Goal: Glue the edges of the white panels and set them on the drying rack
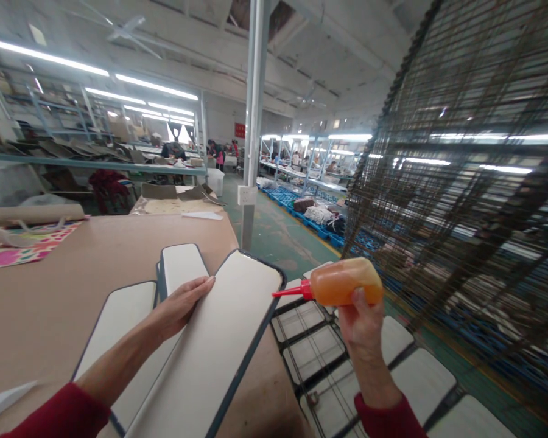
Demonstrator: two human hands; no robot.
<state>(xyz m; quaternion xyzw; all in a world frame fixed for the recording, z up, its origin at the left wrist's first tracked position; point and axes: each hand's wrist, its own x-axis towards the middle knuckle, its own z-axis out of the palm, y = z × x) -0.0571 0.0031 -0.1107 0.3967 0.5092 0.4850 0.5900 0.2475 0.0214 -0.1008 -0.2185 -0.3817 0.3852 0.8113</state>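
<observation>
My left hand [185, 307] grips the left edge of a long white panel [223, 316] with rounded corners and a dark edge, thumb on its face. The panel is tilted up above the table. In my right hand [363, 325] is an orange squeeze bottle [347, 281], lying nearly level. Its red nozzle [295, 291] points left, and the tip is at the panel's upper right edge; whether it touches I cannot tell. Beneath my left arm, similar white panels [123, 328] lie on the brown table [36, 322].
At the lower right, more dark-edged panels [420, 377] lie on a wire rack [315, 365]. A tall wire mesh frame [461, 152] leans on the right. A metal post [251, 121] with a socket stands past the table. Patterned cloth [36, 246] lies at left. People work far behind.
</observation>
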